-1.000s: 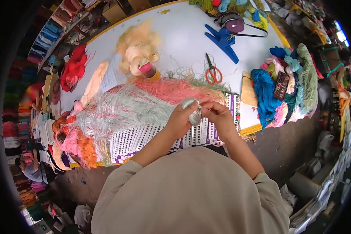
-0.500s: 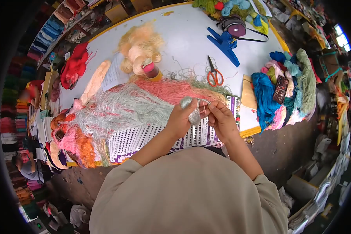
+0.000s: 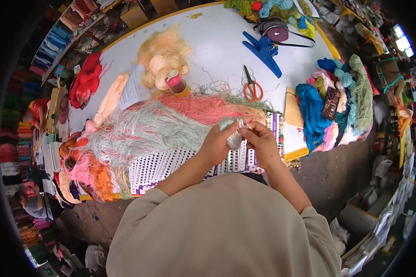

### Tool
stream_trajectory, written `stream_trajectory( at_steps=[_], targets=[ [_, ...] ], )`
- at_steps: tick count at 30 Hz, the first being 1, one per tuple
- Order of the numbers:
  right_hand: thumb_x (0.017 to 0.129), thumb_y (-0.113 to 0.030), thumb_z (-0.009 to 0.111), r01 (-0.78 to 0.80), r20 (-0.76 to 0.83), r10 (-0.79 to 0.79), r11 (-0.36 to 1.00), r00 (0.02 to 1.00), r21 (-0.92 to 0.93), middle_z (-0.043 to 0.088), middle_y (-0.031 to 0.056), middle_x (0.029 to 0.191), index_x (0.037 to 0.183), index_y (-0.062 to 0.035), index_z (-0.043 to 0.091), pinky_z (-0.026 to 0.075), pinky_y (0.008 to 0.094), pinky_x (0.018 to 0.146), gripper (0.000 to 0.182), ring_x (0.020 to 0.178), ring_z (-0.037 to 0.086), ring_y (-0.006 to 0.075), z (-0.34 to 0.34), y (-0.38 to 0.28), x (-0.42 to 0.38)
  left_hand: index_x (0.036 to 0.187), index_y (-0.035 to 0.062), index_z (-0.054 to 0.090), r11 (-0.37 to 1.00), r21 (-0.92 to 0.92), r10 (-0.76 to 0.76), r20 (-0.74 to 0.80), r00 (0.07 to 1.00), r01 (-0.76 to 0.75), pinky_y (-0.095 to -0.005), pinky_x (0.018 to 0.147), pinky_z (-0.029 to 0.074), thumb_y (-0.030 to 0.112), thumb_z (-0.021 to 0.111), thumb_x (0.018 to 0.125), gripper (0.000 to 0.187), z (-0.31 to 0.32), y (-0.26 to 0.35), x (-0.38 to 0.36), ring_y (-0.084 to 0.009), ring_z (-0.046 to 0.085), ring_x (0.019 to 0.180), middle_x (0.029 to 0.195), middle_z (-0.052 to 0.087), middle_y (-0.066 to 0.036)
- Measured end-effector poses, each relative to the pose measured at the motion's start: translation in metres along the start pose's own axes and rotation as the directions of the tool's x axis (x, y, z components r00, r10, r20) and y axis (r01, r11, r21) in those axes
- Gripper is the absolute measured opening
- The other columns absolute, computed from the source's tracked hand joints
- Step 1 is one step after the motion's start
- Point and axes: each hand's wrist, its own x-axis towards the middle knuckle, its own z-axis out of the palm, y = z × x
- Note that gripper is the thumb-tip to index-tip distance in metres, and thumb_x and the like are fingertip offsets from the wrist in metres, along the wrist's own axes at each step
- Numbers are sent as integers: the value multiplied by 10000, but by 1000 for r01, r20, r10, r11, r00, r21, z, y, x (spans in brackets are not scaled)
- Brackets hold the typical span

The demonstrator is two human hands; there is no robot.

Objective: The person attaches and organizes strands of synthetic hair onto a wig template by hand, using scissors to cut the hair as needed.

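Observation:
My left hand (image 3: pixel 217 142) is closed around a small bundle of pale silver-grey yarn (image 3: pixel 235 140). Close beside it, my right hand (image 3: pixel 262 140) pinches strands of the same yarn between thumb and fingers. Both hands are above the table's front edge, over white cards with rows of dark dots (image 3: pixel 171 165). To their left spreads a loose heap of pale grey yarn (image 3: pixel 148 127), with coral-pink yarn (image 3: pixel 198 107) behind it. The exact grip of the right fingertips is partly hidden.
Scissors with orange handles (image 3: pixel 253 91) lie beyond my hands. Farther back are a blue plastic clamp-like tool (image 3: pixel 264 51) and a purple bag (image 3: pixel 277 31). Blue yarn (image 3: pixel 311 113) and a phone (image 3: pixel 331 104) are at the right. Cream yarn (image 3: pixel 159 57) and red yarn (image 3: pixel 86 81) lie left.
My hands have come closer together, and the right fingers now sit nearer the yarn bundle. The bundle is turned slightly in my left hand. The view has shifted a little.

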Motion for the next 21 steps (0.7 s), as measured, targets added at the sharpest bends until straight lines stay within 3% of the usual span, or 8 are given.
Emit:
stream_trajectory(
  at_steps=[4, 14, 21],
  targets=[
    [875, -150, 681, 1, 4, -1, 1000, 1000, 31, 610, -46, 757, 896, -96, 653, 381, 180, 572, 65, 673, 521, 22, -1, 2, 1, 1162, -15, 581, 998, -67, -7, -39, 999, 4, -295, 829, 502, 226, 537, 976, 308, -5, -2, 1, -135, 617, 969, 1077, 635, -66],
    [887, -97, 635, -53, 16, 51, 970, 999, 236, 617, -37, 771, 877, -99, 639, 401, 190, 579, 11, 660, 521, 28, 1, -3, 2, 1116, -2, 600, 999, -23, 29, -118, 993, -31, -280, 799, 506, 173, 595, 941, 248, -15, -11, 5, -130, 625, 932, 1028, 650, -62],
    [924, -161, 603, -99, 103, 73, 955, 992, 281, 604, -41, 795, 921, -98, 624, 438, 230, 605, 66, 640, 498, 36, -8, -3, 5, 1058, 4, 617, 991, 118, 75, -145, 987, -58, -276, 779, 506, 197, 608, 936, 228, -14, -13, 9, -128, 630, 896, 985, 661, -67]
  ],
)
